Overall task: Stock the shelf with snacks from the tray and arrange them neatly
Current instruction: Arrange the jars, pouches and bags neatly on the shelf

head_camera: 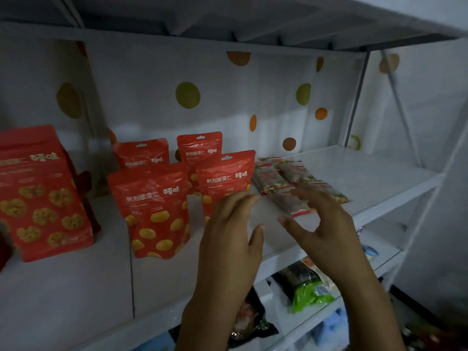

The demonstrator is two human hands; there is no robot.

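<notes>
From where I stand the white shelf [367, 178] runs across the dim alcove, with a white backing sheet [152, 72] dotted in green and orange behind it. At the left end of the shelf a large red bag [43, 193] printed with yellow snacks stands upright, and something dark red [87, 188] sits just behind it. Toward the middle of the shelf four smaller red pouches stand upright in two rows. The front left pouch [152, 211] is nearest the shelf's edge, with the back left pouch [141, 153] behind it. The back right pouch [200, 148] stands close to the backing, partly hidden by the front right pouch [225, 178]. The person's left hand [233, 236] is held up in front of the shelf's edge, fingers nearly straight and loosely together, holding nothing. Its fingertips overlap the lower corner of the front right pouch, and I cannot tell whether they touch it. The right hand [326, 224] is beside it over the shelf, spread wide with curved fingers and the thumb out, also holding nothing. It hovers at the near end of some flat clear packets [286, 183] with red and green contents. These lie side by side on the shelf, just right of the front right pouch. Whether the fingertips rest on them I cannot tell. Below the shelf, on a lower board, a dark packet [248, 320] lies under the left wrist and a green packet [309, 292] further right.
</notes>
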